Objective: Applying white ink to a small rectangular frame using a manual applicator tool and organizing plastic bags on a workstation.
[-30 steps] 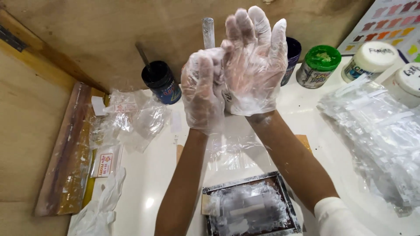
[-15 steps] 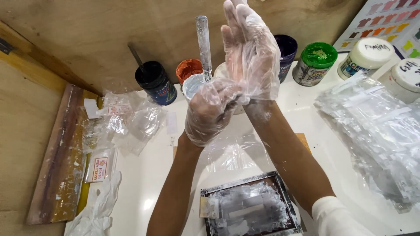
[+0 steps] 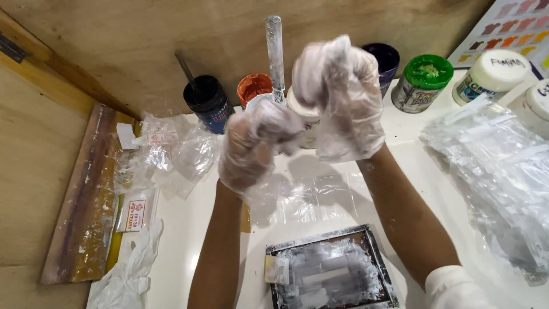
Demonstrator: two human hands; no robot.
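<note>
White counter (image 3: 434, 171) is carrying everything, plywood wall behind it. Heap of clear plastic bags (image 3: 492, 177) is lying far right, wooden squeegee (image 3: 86, 200) along the left edge, small framed screen (image 3: 329, 274) sitting low centre between the forearms. Paint jars are lining the back: black one (image 3: 207, 103) with a stick in it, orange one (image 3: 253, 87), green-lidded one (image 3: 423, 80), white-lidded one (image 3: 493, 74). A clear stir rod (image 3: 275, 54) is standing upright just behind the hands, long axis vertical.

Both hands are wearing thin clear plastic gloves. Right hand (image 3: 343, 97) is raised, fingers curled loosely inward, holding nothing solid. Left hand (image 3: 257, 143) is sitting lower and beside it, fingers bunched toward the right hand's wrist edge, probably pinching glove film there; motion blur makes that hard to confirm. Left hand is the nearer one to the rod, which is rising just above its knuckles. A spare glove (image 3: 128, 269) is lying bottom left.
</note>
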